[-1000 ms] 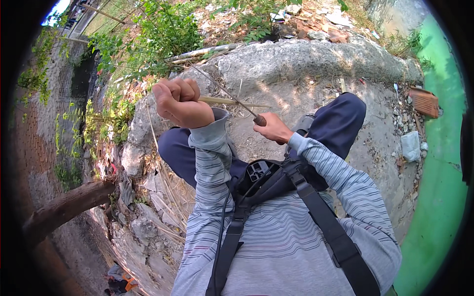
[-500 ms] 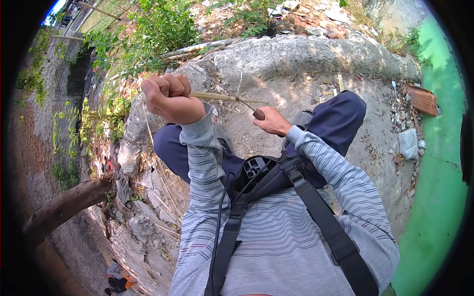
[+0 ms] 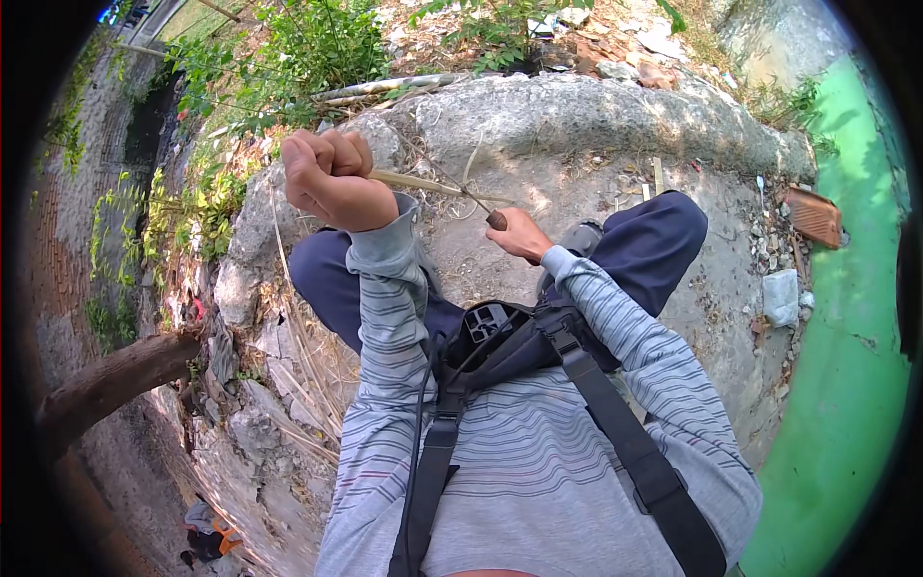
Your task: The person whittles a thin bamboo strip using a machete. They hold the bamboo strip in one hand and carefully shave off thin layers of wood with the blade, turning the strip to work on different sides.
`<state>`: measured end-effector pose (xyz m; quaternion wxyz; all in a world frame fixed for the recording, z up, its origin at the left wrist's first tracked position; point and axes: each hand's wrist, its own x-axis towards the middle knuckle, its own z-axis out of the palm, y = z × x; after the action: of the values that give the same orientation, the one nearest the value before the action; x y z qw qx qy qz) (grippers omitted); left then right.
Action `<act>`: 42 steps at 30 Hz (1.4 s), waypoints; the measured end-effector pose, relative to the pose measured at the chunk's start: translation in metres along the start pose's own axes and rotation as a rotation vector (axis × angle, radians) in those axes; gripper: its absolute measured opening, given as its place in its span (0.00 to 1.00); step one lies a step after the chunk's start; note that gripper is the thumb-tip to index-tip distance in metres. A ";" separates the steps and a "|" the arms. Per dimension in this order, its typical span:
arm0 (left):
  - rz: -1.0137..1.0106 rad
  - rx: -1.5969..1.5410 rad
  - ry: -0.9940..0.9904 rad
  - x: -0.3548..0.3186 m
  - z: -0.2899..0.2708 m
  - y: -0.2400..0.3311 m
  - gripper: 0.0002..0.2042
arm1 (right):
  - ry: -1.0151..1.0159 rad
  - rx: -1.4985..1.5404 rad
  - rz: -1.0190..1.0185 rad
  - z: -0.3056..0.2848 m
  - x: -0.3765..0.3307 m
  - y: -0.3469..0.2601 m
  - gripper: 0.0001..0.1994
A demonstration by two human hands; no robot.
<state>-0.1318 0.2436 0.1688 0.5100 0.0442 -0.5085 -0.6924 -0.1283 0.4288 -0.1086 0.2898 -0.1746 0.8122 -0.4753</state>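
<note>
My left hand is closed in a raised fist around one end of a pale, flat strip that looks like split bamboo. The strip reaches out to the right, roughly level. My right hand, lower and in front of my knees, is wrapped around the dark wooden handle of a knife. Its thin blade points up and to the left and crosses the strip near the strip's right part. A thin pale sliver curls up from that crossing. The strip's end inside my left fist is hidden.
A rough concrete ledge curves beyond my feet. At right lie an orange-brown tile and a white packet beside a green surface. A thick trunk and dry strips are at left. Another person shows at lower left.
Both hands keep their holds, with the blade still crossing the strip. The thin sliver now leans a little more to the right. The whole view has shifted slightly.
</note>
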 end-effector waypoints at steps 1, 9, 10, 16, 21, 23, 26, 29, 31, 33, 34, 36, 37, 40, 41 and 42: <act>-0.004 -0.022 -0.022 0.000 -0.002 0.000 0.22 | 0.003 0.009 0.012 -0.001 -0.006 -0.002 0.16; 0.000 -0.032 -0.010 -0.008 -0.005 0.005 0.23 | -0.013 0.120 -0.222 -0.008 -0.006 -0.045 0.13; -0.003 -0.016 -0.020 -0.009 -0.003 0.007 0.23 | -0.082 0.132 -0.004 -0.003 -0.005 -0.019 0.13; 0.017 -0.008 0.019 -0.003 -0.006 0.005 0.22 | -0.023 -0.078 0.096 0.004 0.009 0.043 0.15; 0.003 -0.021 -0.004 -0.006 -0.014 0.009 0.22 | -0.029 -0.019 -0.053 0.003 -0.009 0.006 0.16; 0.009 -0.011 0.015 -0.008 -0.017 0.013 0.22 | -0.021 0.043 -0.225 0.003 -0.015 -0.031 0.16; -0.002 -0.035 -0.011 -0.009 -0.015 0.017 0.23 | -0.069 0.076 -0.098 0.006 -0.004 -0.009 0.16; -0.004 -0.060 -0.055 -0.013 -0.004 0.013 0.23 | -0.013 0.041 0.093 0.010 0.004 0.064 0.14; 0.005 -0.066 -0.049 -0.014 -0.005 0.009 0.23 | 0.008 -0.083 0.117 0.011 0.011 0.083 0.14; -0.006 -0.053 -0.037 -0.011 -0.013 0.010 0.23 | -0.007 -0.024 0.125 0.015 0.011 0.084 0.15; -0.010 -0.042 -0.030 -0.008 -0.020 0.011 0.23 | -0.025 0.019 0.153 0.016 0.007 0.080 0.15; -0.037 -0.095 -0.071 -0.006 -0.029 0.010 0.23 | -0.056 0.086 0.201 0.013 0.004 0.074 0.14; -0.054 -0.124 -0.093 -0.006 -0.030 0.010 0.23 | -0.054 0.104 0.200 0.015 0.001 0.069 0.14; -0.059 -0.164 -0.129 -0.009 -0.032 0.011 0.23 | -0.048 0.128 0.135 0.019 -0.010 0.050 0.14; -0.064 -0.165 -0.152 -0.010 -0.033 0.011 0.23 | -0.052 0.115 0.066 0.019 -0.012 0.040 0.14; -0.069 -0.165 -0.174 -0.011 -0.033 0.011 0.23 | -0.057 0.103 -0.003 0.017 -0.015 0.031 0.15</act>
<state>-0.0993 0.2305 0.1561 0.4417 -0.0408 -0.4902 -0.7503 -0.1057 0.4408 -0.1378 0.3204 -0.1742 0.7779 -0.5118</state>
